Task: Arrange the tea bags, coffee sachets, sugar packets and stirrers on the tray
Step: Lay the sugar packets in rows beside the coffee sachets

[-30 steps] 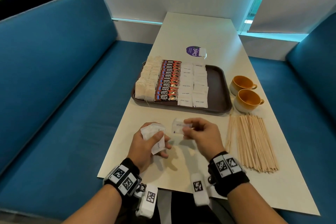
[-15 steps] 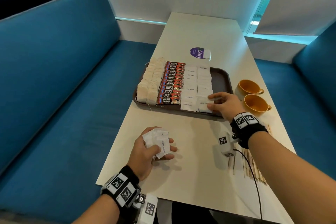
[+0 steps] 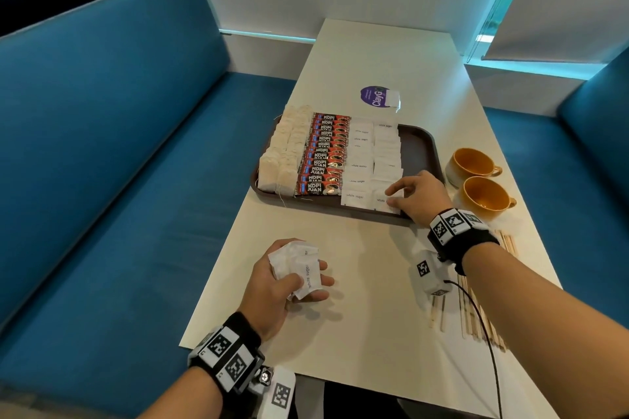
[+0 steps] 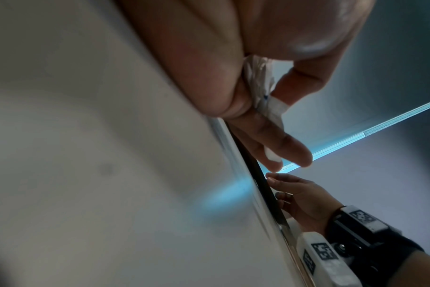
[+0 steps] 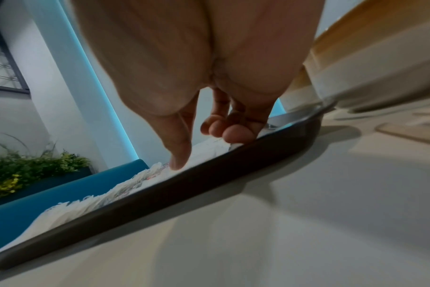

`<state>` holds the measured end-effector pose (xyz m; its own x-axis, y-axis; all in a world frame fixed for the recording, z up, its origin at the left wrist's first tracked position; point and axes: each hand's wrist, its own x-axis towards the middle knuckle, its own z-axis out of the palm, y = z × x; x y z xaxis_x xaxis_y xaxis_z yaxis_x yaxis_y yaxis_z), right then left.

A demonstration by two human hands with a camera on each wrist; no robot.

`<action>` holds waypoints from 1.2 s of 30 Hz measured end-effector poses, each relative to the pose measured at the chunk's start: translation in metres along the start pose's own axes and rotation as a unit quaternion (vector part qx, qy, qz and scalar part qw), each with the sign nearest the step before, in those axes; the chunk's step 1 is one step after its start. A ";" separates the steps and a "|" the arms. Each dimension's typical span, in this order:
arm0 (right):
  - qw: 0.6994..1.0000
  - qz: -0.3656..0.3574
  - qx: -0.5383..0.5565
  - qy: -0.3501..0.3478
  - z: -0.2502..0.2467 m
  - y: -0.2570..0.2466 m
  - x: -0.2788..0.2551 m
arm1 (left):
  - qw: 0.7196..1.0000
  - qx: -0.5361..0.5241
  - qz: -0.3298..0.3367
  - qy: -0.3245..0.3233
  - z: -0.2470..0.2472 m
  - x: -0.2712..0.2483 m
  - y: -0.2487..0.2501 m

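Observation:
A dark brown tray (image 3: 419,153) holds columns of tea bags (image 3: 284,153), red Kopi Juan coffee sachets (image 3: 325,160) and white sugar packets (image 3: 372,160). My right hand (image 3: 391,196) reaches over the tray's near rim (image 5: 209,186). Its thumb and fingertips rest on the nearest sugar packet (image 3: 383,202) of the right column, which lies flat. My left hand (image 3: 306,279) rests on the table near the front and grips a bunch of sugar packets (image 3: 299,264), seen bunched between its fingers (image 4: 265,87). Wooden stirrers (image 3: 476,313) lie on the table at the right, partly hidden under my right forearm.
Two orange cups (image 3: 473,165) (image 3: 486,197) stand just right of the tray. A purple round sticker (image 3: 374,96) with a small white bag (image 3: 393,99) lies beyond it. Blue bench seats (image 3: 136,180) flank the white table (image 3: 367,333). The tray's right strip is bare.
My right hand took a sugar packet from beside the left hand, carried it to the tray and laid it at the near end of the right column. The left hand stayed put.

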<state>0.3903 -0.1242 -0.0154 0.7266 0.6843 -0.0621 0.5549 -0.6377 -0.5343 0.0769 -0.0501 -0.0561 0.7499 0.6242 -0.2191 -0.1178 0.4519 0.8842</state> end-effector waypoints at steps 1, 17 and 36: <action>1.000 -0.003 0.001 -0.005 0.001 -0.001 0.000 | 1.000 -0.001 0.000 0.001 0.000 0.000 0.000; 0.996 0.018 0.083 0.011 0.007 -0.012 -0.010 | 1.000 0.003 0.009 -0.008 -0.002 0.000 -0.002; 0.893 0.090 0.436 -0.067 0.060 -0.061 -0.167 | 0.999 0.022 -0.024 0.037 0.003 -0.005 0.004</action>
<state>0.2110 -0.1786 -0.0232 0.6840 0.6728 -0.2819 -0.1338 -0.2641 -0.9552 0.0751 -0.0532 -0.0501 0.7041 0.6482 -0.2900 -0.0526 0.4549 0.8890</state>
